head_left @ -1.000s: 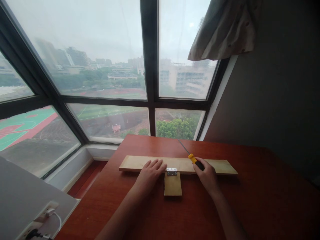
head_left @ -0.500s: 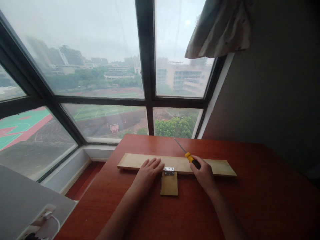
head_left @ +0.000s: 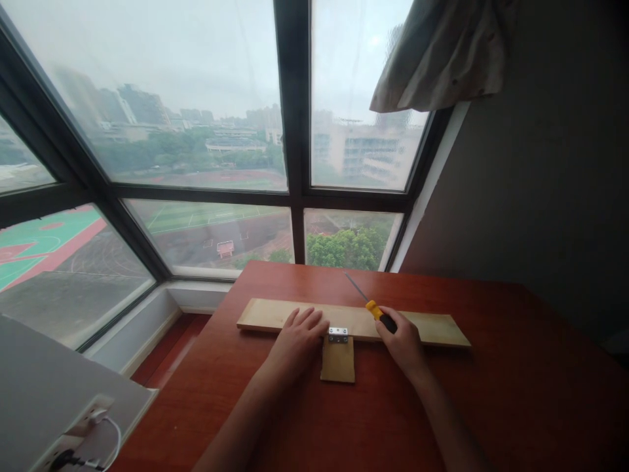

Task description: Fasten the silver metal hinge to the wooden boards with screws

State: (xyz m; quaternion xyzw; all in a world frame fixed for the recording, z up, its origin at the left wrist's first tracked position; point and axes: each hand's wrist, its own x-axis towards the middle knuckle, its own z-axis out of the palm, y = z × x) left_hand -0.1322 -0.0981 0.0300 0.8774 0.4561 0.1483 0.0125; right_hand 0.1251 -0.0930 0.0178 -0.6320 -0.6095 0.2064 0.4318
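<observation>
A long pale wooden board point(head_left: 445, 328) lies across the table. Joined to its near edge by a silver metal hinge point(head_left: 338, 335) is a small brown wooden piece point(head_left: 337, 364) that points towards me. My left hand point(head_left: 299, 337) rests on the board just left of the hinge, palm down with fingers stretched out. In my right hand point(head_left: 403, 341) is a screwdriver point(head_left: 374, 309) with a yellow and black handle, gripped over the board right of the hinge. Its shaft points up and left, and its tip is apart from the hinge.
The reddish-brown table point(head_left: 491, 393) stands by large windows with dark frames point(head_left: 295, 196). A curtain point(head_left: 442, 65) hangs at the upper right, beside a dark wall point(head_left: 531, 183). At the lower left, a wall outlet point(head_left: 95, 414) has a white plug and cable in it.
The view has shifted slightly, so the board and hands appear a little farther right. My left hand keeps its place on the board, and my right hand still holds the screwdriver.
</observation>
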